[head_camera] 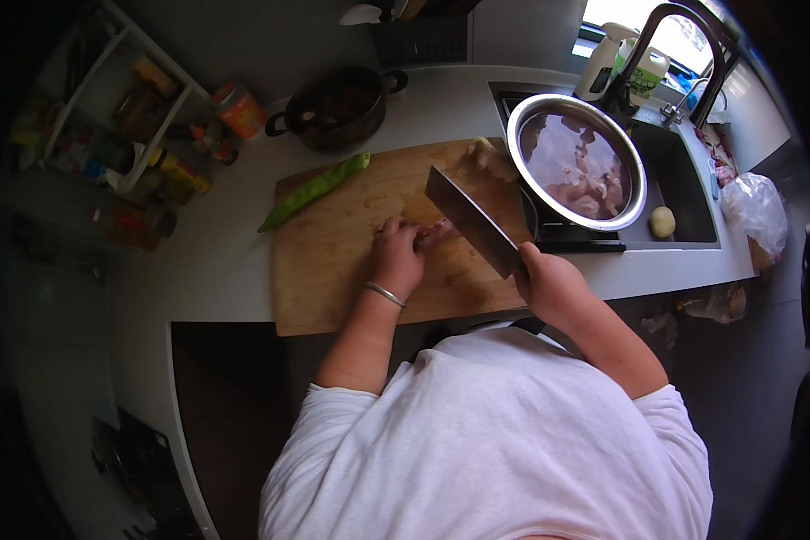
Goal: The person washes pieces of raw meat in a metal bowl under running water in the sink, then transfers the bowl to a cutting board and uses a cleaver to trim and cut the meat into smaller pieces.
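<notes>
My right hand (553, 283) grips the handle of a cleaver (474, 223), whose broad blade is tilted above the board. With its fingers on a piece of raw meat (437, 233), my left hand (398, 253) presses it against the wooden cutting board (337, 277). A long green pepper (316, 192) lies across the board's upper left corner. Near the far right corner sits a pale, knobbly piece of food (487, 160), perhaps ginger or meat. A steel bowl (638, 192) with raw meat in water stands right of the board, at the sink.
A dark two-handled pot (337, 111) stands behind the board, beside an orange-labelled jar (237, 109). The sink (695, 196) holds a peeled potato (662, 222) under a black faucet (648, 40). Spray bottle (601, 64) and jug stand behind it. A shelf rack with jars (131, 101) is at left.
</notes>
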Action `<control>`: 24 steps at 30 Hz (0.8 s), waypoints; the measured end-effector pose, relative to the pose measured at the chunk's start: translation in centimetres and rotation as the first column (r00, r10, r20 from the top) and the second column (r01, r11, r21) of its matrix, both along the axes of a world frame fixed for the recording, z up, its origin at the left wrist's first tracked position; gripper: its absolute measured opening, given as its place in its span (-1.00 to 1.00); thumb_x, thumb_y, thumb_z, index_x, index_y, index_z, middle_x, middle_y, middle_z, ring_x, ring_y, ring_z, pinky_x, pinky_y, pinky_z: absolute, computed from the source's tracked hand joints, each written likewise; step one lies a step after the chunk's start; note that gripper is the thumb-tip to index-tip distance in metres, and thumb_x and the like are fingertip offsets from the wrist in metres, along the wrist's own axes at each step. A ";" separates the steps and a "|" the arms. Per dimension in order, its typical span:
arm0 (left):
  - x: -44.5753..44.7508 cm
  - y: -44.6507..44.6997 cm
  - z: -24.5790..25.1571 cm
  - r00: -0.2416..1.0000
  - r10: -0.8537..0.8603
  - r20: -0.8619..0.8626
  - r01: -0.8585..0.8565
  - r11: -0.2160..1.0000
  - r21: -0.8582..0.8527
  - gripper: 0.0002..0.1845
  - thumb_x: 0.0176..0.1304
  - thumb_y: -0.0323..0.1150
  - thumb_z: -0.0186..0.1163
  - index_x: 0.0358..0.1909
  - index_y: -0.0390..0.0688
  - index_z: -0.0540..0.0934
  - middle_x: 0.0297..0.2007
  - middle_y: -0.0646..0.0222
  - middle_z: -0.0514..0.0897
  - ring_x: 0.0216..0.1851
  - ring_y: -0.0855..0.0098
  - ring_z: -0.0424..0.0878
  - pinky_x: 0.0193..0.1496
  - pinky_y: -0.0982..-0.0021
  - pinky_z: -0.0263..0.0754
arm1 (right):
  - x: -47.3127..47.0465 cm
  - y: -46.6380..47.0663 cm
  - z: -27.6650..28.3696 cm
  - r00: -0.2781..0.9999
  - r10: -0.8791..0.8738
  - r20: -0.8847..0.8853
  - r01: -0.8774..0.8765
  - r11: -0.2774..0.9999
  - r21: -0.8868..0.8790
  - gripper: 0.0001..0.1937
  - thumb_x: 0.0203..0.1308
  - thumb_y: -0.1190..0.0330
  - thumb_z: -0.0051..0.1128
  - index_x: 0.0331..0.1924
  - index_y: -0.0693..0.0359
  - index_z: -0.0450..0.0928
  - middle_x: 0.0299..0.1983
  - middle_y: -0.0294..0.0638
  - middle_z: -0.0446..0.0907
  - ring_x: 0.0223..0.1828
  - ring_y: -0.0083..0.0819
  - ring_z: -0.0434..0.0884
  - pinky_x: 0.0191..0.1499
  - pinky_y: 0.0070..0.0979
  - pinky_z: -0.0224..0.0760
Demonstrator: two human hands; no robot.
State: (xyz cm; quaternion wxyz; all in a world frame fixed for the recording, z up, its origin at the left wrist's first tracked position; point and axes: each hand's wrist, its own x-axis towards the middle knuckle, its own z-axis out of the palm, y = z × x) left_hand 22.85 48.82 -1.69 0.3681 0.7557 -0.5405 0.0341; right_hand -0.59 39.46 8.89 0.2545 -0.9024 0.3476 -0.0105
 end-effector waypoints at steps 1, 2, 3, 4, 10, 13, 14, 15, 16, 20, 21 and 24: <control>-0.3 -0.2 0.3 1.000 -0.003 -0.017 0.002 0.999 -0.035 -0.83 0.05 -0.35 0.33 -0.35 -0.19 0.61 -0.33 0.20 0.58 -0.28 0.15 0.56 -0.18 0.25 0.48 | 0.1 0.2 0.5 1.000 0.016 0.009 -0.016 1.000 0.009 -0.84 0.21 0.35 0.00 -0.24 0.25 0.35 -0.50 0.02 0.56 -0.40 0.09 0.55 -0.33 -0.05 0.38; -0.6 -0.3 0.7 0.999 -0.006 -0.033 0.004 0.998 -0.069 -0.83 0.05 -0.36 0.33 -0.35 -0.18 0.61 -0.33 0.20 0.57 -0.28 0.15 0.55 -0.19 0.25 0.47 | 0.2 0.4 0.7 0.999 0.032 0.019 -0.032 0.999 0.018 -0.84 0.21 0.35 -0.01 -0.24 0.25 0.35 -0.50 0.02 0.56 -0.40 0.08 0.56 -0.33 -0.06 0.38; -0.8 -0.4 0.8 0.998 -0.014 -0.059 0.010 0.998 -0.055 -0.84 0.05 -0.36 0.33 -0.35 -0.19 0.60 -0.34 0.19 0.57 -0.29 0.14 0.55 -0.20 0.25 0.47 | 0.3 0.4 0.6 0.999 0.036 0.006 -0.036 0.999 0.015 -0.84 0.21 0.36 -0.01 -0.24 0.25 0.35 -0.50 0.02 0.56 -0.40 0.09 0.55 -0.33 -0.06 0.38; -1.1 -0.4 0.9 0.996 -0.021 -0.086 0.017 0.999 -0.040 -0.84 0.06 -0.37 0.33 -0.35 -0.19 0.60 -0.34 0.19 0.56 -0.30 0.14 0.55 -0.22 0.24 0.47 | 0.4 0.4 0.5 0.999 0.042 -0.006 -0.042 0.999 0.012 -0.84 0.21 0.36 -0.01 -0.24 0.25 0.35 -0.50 0.02 0.56 -0.40 0.09 0.55 -0.33 -0.06 0.38; -0.9 -0.6 0.4 0.987 -0.048 -0.155 0.043 0.998 -0.035 -0.86 0.06 -0.39 0.33 -0.38 -0.18 0.58 -0.38 0.20 0.55 -0.34 0.12 0.54 -0.27 0.24 0.47 | 0.4 0.3 0.8 0.988 0.086 -0.132 -0.087 0.996 -0.004 -0.85 0.20 0.39 -0.03 -0.22 0.27 0.33 -0.50 0.02 0.56 -0.40 0.09 0.56 -0.33 -0.07 0.39; -0.5 -0.7 0.4 0.984 -0.073 -0.160 0.070 0.997 -0.025 -0.88 0.07 -0.41 0.31 -0.36 -0.17 0.59 -0.37 0.21 0.57 -0.33 0.13 0.55 -0.27 0.24 0.47 | 0.4 0.3 1.7 0.970 0.109 -0.215 -0.109 0.994 0.012 -0.85 0.20 0.41 -0.05 -0.21 0.27 0.32 -0.50 0.01 0.57 -0.39 0.06 0.57 -0.33 -0.08 0.40; -0.4 -0.7 0.3 0.983 -0.082 -0.165 0.079 0.997 -0.020 -0.88 0.07 -0.42 0.30 -0.35 -0.16 0.60 -0.37 0.21 0.57 -0.32 0.13 0.55 -0.26 0.24 0.48 | 0.5 0.2 1.9 0.962 0.116 -0.247 -0.115 0.993 0.018 -0.85 0.20 0.41 -0.06 -0.20 0.28 0.32 -0.50 0.01 0.57 -0.39 0.06 0.58 -0.33 -0.09 0.41; -0.4 -0.7 0.3 0.982 -0.102 -0.158 0.102 0.995 -0.009 -0.88 0.07 -0.42 0.29 -0.34 -0.16 0.60 -0.37 0.21 0.58 -0.31 0.13 0.55 -0.25 0.23 0.48 | 0.8 0.2 1.8 0.953 0.127 -0.276 -0.126 0.992 0.021 -0.85 0.19 0.42 -0.06 -0.20 0.28 0.32 -0.50 0.00 0.57 -0.39 0.05 0.59 -0.34 -0.10 0.41; -0.3 -0.7 0.3 0.981 -0.122 -0.151 0.124 0.992 0.003 -0.88 0.07 -0.42 0.28 -0.33 -0.15 0.60 -0.36 0.20 0.58 -0.30 0.13 0.56 -0.24 0.23 0.48 | 1.2 0.3 1.8 0.942 0.138 -0.305 -0.137 0.990 0.025 -0.85 0.19 0.43 -0.06 -0.20 0.28 0.32 -0.50 0.00 0.58 -0.40 0.04 0.59 -0.34 -0.11 0.42; 0.1 -1.0 -0.5 0.966 -0.219 -0.136 0.217 0.976 -0.028 -0.87 0.07 -0.46 0.25 -0.30 -0.15 0.61 -0.37 0.17 0.60 -0.27 0.11 0.56 -0.21 0.20 0.49 | 3.8 0.2 1.1 0.933 0.164 -0.321 -0.168 0.986 0.014 -0.84 0.17 0.47 -0.05 -0.18 0.29 0.31 -0.48 0.00 0.60 -0.38 0.00 0.63 -0.37 -0.17 0.46; -0.1 -1.0 0.0 0.966 -0.210 -0.148 0.209 0.978 -0.018 -0.87 0.06 -0.47 0.25 -0.30 -0.16 0.61 -0.37 0.16 0.60 -0.27 0.10 0.57 -0.21 0.19 0.49 | 4.7 0.0 0.5 0.928 0.170 -0.331 -0.180 0.984 0.001 -0.83 0.16 0.48 -0.05 -0.18 0.29 0.31 -0.47 0.00 0.60 -0.37 -0.01 0.63 -0.37 -0.18 0.46; -0.7 -1.2 1.4 0.971 -0.183 -0.152 0.185 0.983 0.001 -0.86 0.04 -0.48 0.25 -0.31 -0.18 0.61 -0.38 0.14 0.60 -0.28 0.08 0.57 -0.21 0.18 0.49 | 6.4 -0.3 -0.7 0.915 0.181 -0.361 -0.204 0.978 -0.027 -0.81 0.15 0.49 -0.03 -0.16 0.30 0.30 -0.45 0.00 0.62 -0.35 -0.03 0.65 -0.36 -0.20 0.48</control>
